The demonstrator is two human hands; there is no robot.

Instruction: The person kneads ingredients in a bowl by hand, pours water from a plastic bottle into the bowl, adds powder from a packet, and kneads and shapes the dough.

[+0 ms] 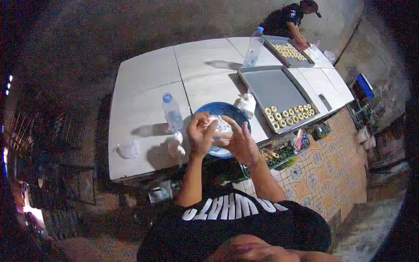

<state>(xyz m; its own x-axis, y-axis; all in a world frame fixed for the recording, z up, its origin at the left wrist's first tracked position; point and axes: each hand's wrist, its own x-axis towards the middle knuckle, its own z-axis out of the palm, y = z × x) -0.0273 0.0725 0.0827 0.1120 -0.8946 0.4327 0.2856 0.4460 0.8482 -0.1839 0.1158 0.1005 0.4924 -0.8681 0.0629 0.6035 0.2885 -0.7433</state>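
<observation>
Both my hands are raised over a blue basin (227,106) with whitish contents that I cannot make out. My left hand (200,135) is at the basin's left side with its fingers curled and thumb bent inward; anything small between them is hidden. Facing it, my right hand (240,142) has its fingers spread and reaching towards the left one. A white plastic bag (247,105) stands against the basin's far right side. To the left of my left hand are a small knotted white bag (176,145) and a clear bottle (172,113) with a blue top.
A grey baking tray (275,89) holds rows of ring-shaped dough pieces (290,115). Beyond it are a second filled tray (286,50), a tall bottle (253,50) and a person (290,22) reaching over the table. A phone (325,101) and another plastic bag (129,149) lie on the tiled table (148,78).
</observation>
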